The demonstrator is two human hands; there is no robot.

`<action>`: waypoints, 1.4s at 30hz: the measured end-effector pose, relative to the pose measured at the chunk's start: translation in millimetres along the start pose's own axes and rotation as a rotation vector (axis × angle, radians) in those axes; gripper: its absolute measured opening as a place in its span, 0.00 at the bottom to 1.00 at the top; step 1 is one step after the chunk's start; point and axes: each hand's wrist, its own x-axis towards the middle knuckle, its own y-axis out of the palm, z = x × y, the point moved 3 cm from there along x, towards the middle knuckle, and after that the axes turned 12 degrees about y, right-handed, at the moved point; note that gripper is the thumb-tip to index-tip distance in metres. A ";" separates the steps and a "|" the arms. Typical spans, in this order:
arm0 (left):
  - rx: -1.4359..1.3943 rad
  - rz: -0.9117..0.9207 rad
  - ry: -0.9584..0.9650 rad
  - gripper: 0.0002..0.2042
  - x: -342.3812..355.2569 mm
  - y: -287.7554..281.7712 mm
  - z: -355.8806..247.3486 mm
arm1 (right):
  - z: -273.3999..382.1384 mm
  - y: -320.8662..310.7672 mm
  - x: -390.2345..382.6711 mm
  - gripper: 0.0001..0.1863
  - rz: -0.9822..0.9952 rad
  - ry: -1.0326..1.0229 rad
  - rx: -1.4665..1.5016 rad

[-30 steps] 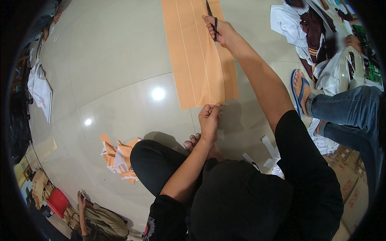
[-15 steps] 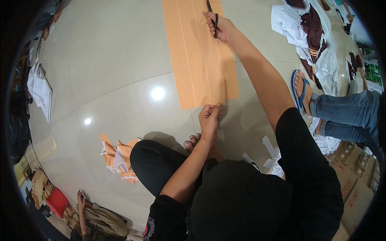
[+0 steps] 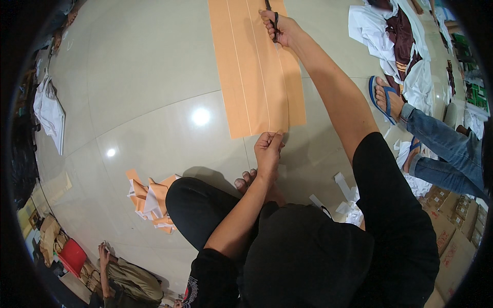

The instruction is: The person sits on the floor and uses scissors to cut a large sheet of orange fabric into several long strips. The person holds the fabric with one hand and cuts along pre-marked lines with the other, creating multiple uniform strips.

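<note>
A long orange sheet (image 3: pixel 233 92), marked with thin white lengthwise lines, lies on the floor in front of me and runs out of the top of the view. My left hand (image 3: pixel 268 151) is closed on its near edge, thumb and fingers pinching it. Farther up the sheet, my right hand (image 3: pixel 277 28) grips black scissors (image 3: pixel 276 23) by the handles, blades pointing away from me. Below the scissors, a long edge runs down the sheet toward my left hand, and the material bulges slightly beside it. The blade tips are cut off by the top of the picture.
Crumpled orange and white scraps (image 3: pixel 151 200) lie left of my knee, and white offcuts (image 3: pixel 345 187) to my right. A person in jeans (image 3: pixel 436 128) stands at right, near white and maroon cloth (image 3: pixel 403 41) and cardboard boxes (image 3: pixel 449 246). Another person (image 3: pixel 131 280) is at lower left.
My right hand with the scissors has shifted slightly away from me. My left hand keeps its pinch. At right, the legs in jeans have moved and the feet are farther apart.
</note>
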 end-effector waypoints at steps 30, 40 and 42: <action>-0.074 -0.013 -0.004 0.08 1.0 2.2 2.2 | 17.9 -8.8 29.5 0.19 0.012 0.039 -0.018; -0.107 -0.007 -0.001 0.07 0.3 1.6 2.2 | 17.5 -3.0 28.0 0.17 0.031 -0.007 0.018; -0.110 -0.005 -0.001 0.07 0.1 2.4 1.4 | 17.6 -5.5 30.0 0.16 0.035 -0.005 0.026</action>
